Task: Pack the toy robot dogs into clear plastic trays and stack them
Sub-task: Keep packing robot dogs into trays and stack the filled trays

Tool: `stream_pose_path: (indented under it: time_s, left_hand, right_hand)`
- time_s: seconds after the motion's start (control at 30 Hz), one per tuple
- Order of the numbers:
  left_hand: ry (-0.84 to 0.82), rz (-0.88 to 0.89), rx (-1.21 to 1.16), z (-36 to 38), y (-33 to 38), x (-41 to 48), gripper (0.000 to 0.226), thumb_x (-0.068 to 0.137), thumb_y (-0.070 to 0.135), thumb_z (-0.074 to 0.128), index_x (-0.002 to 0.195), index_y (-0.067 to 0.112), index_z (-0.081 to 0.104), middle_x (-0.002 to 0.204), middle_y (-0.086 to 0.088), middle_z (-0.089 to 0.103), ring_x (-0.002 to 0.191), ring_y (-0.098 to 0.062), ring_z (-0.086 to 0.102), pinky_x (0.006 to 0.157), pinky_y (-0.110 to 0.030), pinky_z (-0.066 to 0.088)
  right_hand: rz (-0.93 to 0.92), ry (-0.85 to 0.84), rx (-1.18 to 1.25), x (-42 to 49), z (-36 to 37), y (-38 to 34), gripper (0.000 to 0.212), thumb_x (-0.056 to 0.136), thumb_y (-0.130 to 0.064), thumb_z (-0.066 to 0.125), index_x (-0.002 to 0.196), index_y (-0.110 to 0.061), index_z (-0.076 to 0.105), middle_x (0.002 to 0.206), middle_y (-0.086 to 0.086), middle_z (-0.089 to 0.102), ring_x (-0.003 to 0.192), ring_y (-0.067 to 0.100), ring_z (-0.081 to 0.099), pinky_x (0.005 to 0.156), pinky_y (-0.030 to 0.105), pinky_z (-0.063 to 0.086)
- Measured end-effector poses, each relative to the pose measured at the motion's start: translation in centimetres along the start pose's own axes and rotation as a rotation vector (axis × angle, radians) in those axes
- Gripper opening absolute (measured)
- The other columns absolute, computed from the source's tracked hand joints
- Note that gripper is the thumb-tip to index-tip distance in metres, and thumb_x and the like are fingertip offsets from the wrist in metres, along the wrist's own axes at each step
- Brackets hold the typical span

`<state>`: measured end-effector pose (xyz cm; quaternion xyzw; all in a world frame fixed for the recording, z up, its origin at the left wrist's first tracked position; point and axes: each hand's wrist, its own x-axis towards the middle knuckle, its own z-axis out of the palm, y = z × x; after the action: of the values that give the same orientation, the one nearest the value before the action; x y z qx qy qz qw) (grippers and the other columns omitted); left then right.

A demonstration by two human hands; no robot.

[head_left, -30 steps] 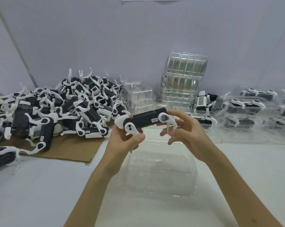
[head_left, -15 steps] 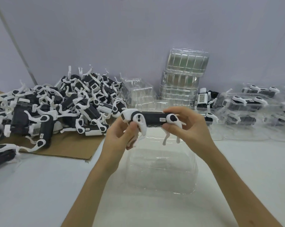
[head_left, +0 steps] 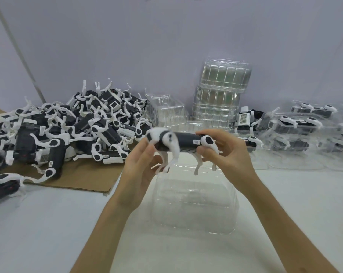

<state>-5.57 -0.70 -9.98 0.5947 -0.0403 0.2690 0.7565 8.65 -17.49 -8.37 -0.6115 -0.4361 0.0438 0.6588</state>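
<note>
A person holds one toy robot dog [head_left: 186, 139] level in the air, above the far edge of an open clear tray [head_left: 194, 205] that sits on the white tabletop [head_left: 48, 223] in the near middle. The left hand [head_left: 141, 166] has its grip closed on the dog's white left end, thumb and fingertips pinching it. The right hand [head_left: 231, 154] has its grip closed on the dog's right end, the thumb on top and the fingers curled underneath by the black-and-white hip joint. The dog's black body lies crosswise and its white legs hang down towards the tray without touching it. To the far left, a pile of loose dogs [head_left: 78, 131] lies tangled on a brown cardboard sheet [head_left: 84, 178]. In the far middle, against the pale wall [head_left: 166, 36], stands a stack of empty trays [head_left: 222, 95], with one more empty tray just to its left. To the far right lie filled trays [head_left: 296, 131], each with a dog inside.
</note>
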Motion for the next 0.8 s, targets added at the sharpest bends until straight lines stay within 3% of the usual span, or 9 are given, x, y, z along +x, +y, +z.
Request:
stream_pose_path:
  time_s: [0.1, 0.23, 0.33, 0.37, 0.47, 0.6, 0.67, 0.73, 0.8]
  left_hand:
    - [-0.131, -0.017, -0.173, -0.5, 0.4, 0.0, 0.065, 0.083, 0.051, 0.072, 0.138, 0.02, 0.056, 0.113, -0.005, 0.063, 0.085, -0.02, 0.059, 0.079, -0.034, 0.052]
    - [-0.134, -0.026, -0.169, -0.5, 0.6, -0.1, 0.06, 0.083, 0.046, 0.074, 0.134, 0.019, 0.059, 0.118, -0.009, 0.064, 0.089, -0.022, 0.062, 0.082, -0.034, 0.053]
    - [-0.015, -0.022, -0.042, -0.5, 0.4, -0.1, 0.044, 0.083, 0.038, 0.071, 0.123, 0.02, 0.067, 0.113, -0.01, 0.068, 0.088, -0.022, 0.064, 0.08, -0.031, 0.053]
    - [0.019, -0.02, 0.017, -0.5, 0.3, -0.1, 0.038, 0.084, 0.035, 0.068, 0.119, 0.021, 0.069, 0.112, -0.01, 0.069, 0.089, -0.022, 0.065, 0.08, -0.03, 0.053]
    - [0.047, -0.022, 0.151, -0.2, 0.0, -0.1, 0.033, 0.085, 0.033, 0.065, 0.116, 0.022, 0.069, 0.112, -0.007, 0.072, 0.096, -0.021, 0.068, 0.082, -0.028, 0.053]
    - [0.148, -0.018, 0.725, -0.2, -1.6, 0.0, 0.018, 0.093, 0.032, 0.067, 0.11, 0.037, 0.067, 0.119, 0.02, 0.066, 0.113, -0.003, 0.059, 0.099, -0.027, 0.043]
    - [0.116, -0.105, 1.0, -0.2, -2.6, -0.1, 0.026, 0.092, 0.031, 0.067, 0.111, 0.047, 0.058, 0.122, 0.026, 0.057, 0.117, 0.002, 0.051, 0.095, -0.016, 0.037]
    - [0.094, -0.224, 0.912, -0.3, -3.2, -0.1, 0.028, 0.095, 0.027, 0.063, 0.109, 0.049, 0.057, 0.125, 0.023, 0.057, 0.117, -0.002, 0.052, 0.081, -0.007, 0.038]
    - [0.099, -0.249, 0.85, -0.7, -3.5, 0.1, 0.029, 0.096, 0.024, 0.06, 0.108, 0.051, 0.059, 0.124, 0.023, 0.06, 0.116, -0.004, 0.056, 0.082, -0.012, 0.04]
  right_hand:
    - [0.302, -0.152, 0.3, 0.2, -0.4, 0.0, 0.031, 0.092, -0.023, 0.064, 0.117, -0.005, 0.065, 0.104, 0.018, 0.071, 0.088, 0.031, 0.072, 0.068, 0.031, 0.059]
    - [0.621, -0.326, 0.716, 0.0, -0.1, -0.2, 0.035, 0.095, -0.024, 0.057, 0.12, -0.001, 0.066, 0.106, 0.019, 0.067, 0.087, 0.027, 0.066, 0.066, 0.022, 0.052]
    - [0.689, -0.336, 0.878, 0.1, 0.0, 0.0, 0.035, 0.086, -0.024, 0.069, 0.114, -0.004, 0.074, 0.109, 0.017, 0.07, 0.096, 0.028, 0.071, 0.11, 0.037, 0.034]
    - [0.7, -0.33, 0.928, 0.2, 0.0, -0.1, 0.037, 0.082, -0.021, 0.076, 0.114, -0.003, 0.074, 0.111, 0.017, 0.07, 0.098, 0.028, 0.071, 0.114, 0.037, 0.034]
    - [0.729, -0.3, 1.056, 0.1, -0.4, -0.1, 0.051, 0.068, -0.014, 0.089, 0.114, 0.001, 0.072, 0.112, 0.02, 0.069, 0.097, 0.032, 0.071, 0.088, 0.036, 0.059]
    - [0.657, -0.183, 0.872, 0.1, 0.0, -0.2, 0.041, 0.089, -0.023, 0.066, 0.122, 0.001, 0.067, 0.115, 0.022, 0.066, 0.093, 0.03, 0.07, 0.068, 0.028, 0.059]
    - [0.517, -0.056, 0.667, 0.3, 0.3, -0.1, 0.037, 0.088, -0.023, 0.063, 0.117, 0.001, 0.064, 0.115, 0.02, 0.066, 0.093, 0.031, 0.071, 0.076, 0.028, 0.059]
    - [0.452, 0.094, 0.566, 0.5, 0.3, 0.0, 0.027, 0.088, -0.021, 0.065, 0.107, -0.001, 0.062, 0.109, 0.018, 0.067, 0.09, 0.031, 0.072, 0.082, 0.032, 0.059]
    - [0.457, 0.269, 0.544, 0.7, 0.0, -0.3, 0.022, 0.095, -0.019, 0.061, 0.11, -0.003, 0.06, 0.102, 0.016, 0.067, 0.081, 0.028, 0.072, 0.074, 0.032, 0.06]
